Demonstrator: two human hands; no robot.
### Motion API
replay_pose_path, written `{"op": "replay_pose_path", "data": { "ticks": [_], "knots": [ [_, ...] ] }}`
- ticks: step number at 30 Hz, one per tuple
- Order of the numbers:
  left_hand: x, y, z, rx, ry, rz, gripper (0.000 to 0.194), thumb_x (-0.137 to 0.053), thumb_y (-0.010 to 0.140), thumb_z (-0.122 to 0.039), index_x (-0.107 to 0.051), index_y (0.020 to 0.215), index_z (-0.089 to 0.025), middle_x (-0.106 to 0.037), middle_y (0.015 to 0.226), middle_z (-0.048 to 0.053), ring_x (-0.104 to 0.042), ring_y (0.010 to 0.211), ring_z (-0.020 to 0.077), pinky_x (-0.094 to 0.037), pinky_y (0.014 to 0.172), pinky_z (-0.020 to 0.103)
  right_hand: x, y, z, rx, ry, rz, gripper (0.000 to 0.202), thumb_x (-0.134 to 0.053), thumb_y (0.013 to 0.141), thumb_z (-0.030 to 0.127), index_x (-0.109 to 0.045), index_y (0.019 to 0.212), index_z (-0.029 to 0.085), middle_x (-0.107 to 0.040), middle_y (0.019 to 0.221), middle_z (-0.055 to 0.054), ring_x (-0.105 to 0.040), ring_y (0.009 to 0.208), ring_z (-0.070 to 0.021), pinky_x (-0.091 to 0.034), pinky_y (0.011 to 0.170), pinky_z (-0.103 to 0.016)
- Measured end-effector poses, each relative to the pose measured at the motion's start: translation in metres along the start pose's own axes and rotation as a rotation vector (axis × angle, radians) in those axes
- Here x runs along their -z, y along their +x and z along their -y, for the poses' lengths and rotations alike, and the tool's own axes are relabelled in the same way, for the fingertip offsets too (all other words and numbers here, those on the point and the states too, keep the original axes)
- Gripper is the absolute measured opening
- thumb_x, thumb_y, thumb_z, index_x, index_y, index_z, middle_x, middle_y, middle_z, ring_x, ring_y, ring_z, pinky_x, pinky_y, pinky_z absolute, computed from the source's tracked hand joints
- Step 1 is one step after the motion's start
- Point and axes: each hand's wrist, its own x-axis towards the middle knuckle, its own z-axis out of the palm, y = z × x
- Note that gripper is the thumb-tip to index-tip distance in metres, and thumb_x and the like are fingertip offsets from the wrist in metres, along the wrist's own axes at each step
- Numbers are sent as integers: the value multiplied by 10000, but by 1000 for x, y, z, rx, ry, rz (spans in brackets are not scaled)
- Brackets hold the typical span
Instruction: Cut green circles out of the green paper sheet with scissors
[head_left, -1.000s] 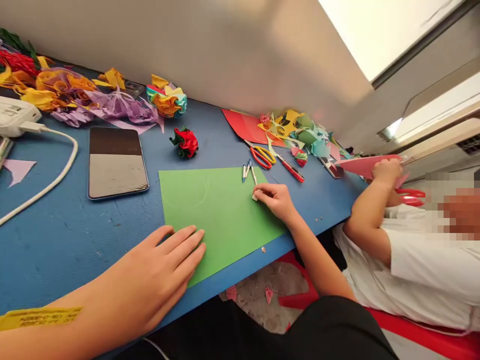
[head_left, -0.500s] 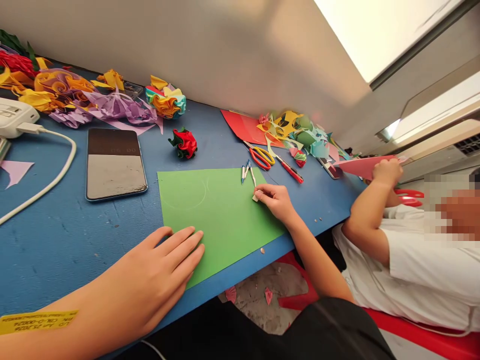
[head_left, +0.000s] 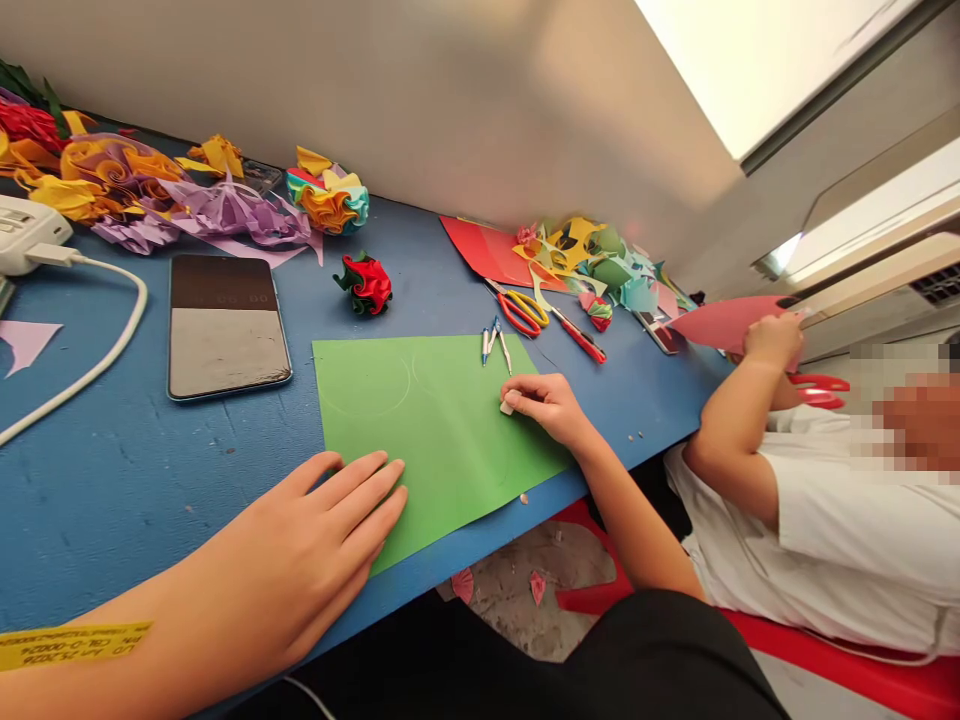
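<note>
A sheet of green paper (head_left: 420, 440) lies on the blue table, with faint pale circle lines on its upper left part. My left hand (head_left: 322, 540) rests flat over the sheet's lower left corner, fingers stretched out. Over the right part of the paper, my right hand (head_left: 551, 408) pinches a small white eraser (head_left: 507, 403) between thumb and fingertips. Just beyond those fingertips lies a drawing compass (head_left: 496, 345), its legs apart, across the sheet's far edge.
A phone (head_left: 227, 325) lies to the left, near a red paper flower (head_left: 365, 284). Scissors (head_left: 521, 308) and a red-handled cutter (head_left: 581, 336) are beyond the sheet. Paper scraps (head_left: 240, 212) line the wall. At right a co-worker's hand (head_left: 774, 340) holds pink paper (head_left: 720, 325).
My right hand has moved slightly nearer to me and left with the eraser, away from the compass tip. My left hand stays on the paper. The co-worker's pink paper has tilted up.
</note>
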Motion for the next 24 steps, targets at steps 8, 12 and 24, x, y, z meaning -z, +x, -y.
{"op": "replay_pose_path", "data": {
  "ticks": [8,12,24],
  "knots": [
    [5,6,-3,18,-9,-24,330,-428,972,-344,-630,1222,-270,-663,1276,32,-613,1138,238,-389,923,416,-1,-6,3,-42,11,-6,209,-594,849,350,-665,852,154,-669,687,-42,-503,524,-123,-403,504,-248],
    [8,7,-2,11,2,-4,360,-413,974,-361,-636,1228,-235,-659,1281,60,-615,1137,252,-385,926,425,0,-12,-1,-53,-23,-45,217,-642,828,365,-681,849,152,-648,697,-38,-497,524,-121,-400,481,-245],
    [11,10,1,-47,-31,-42,403,-441,962,-450,-635,1230,-221,-649,1301,30,-597,1176,227,-357,947,400,-12,-26,4,218,-222,-162,105,-524,920,199,-604,854,185,-623,797,-78,-569,695,-186,-474,682,-316]
  ]
}}
